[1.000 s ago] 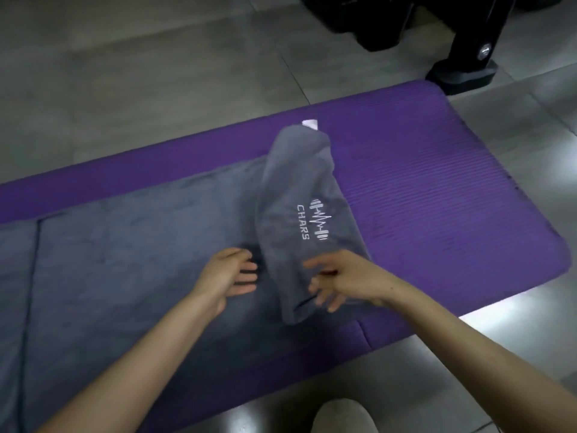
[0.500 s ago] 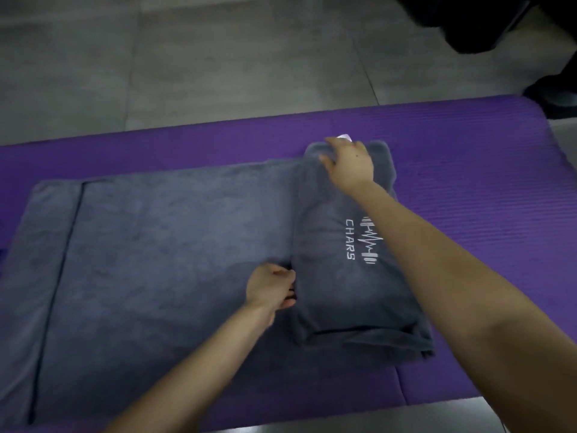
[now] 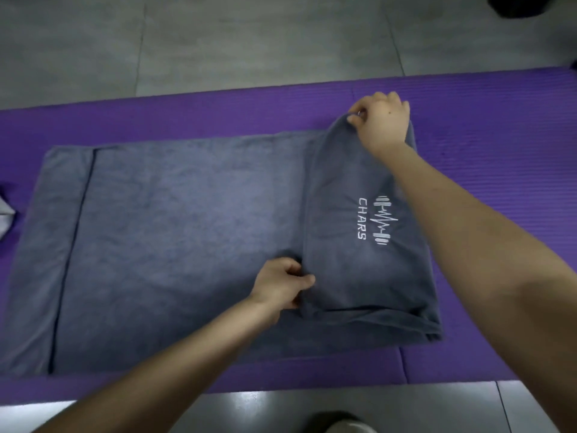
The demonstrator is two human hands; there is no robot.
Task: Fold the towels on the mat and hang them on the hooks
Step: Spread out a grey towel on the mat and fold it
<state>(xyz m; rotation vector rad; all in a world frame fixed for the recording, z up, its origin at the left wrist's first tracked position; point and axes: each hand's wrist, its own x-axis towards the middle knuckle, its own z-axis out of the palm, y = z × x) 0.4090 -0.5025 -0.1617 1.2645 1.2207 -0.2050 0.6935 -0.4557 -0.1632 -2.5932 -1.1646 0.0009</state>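
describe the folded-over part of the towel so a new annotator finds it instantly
Find the purple mat on the grey floor; a grey towel lies along it. At its right end a flap is doubled back. Only that part carries the white CHARS logo.

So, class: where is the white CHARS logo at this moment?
In the head view, the CHARS logo sits right of centre on the folded flap of the grey towel, between both hands.

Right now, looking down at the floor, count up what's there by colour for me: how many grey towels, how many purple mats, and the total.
Grey towels: 1, the towel, part folded, with the left hand and right hand gripping its folded end.
Purple mats: 1, the mat under it.
Total: 2.
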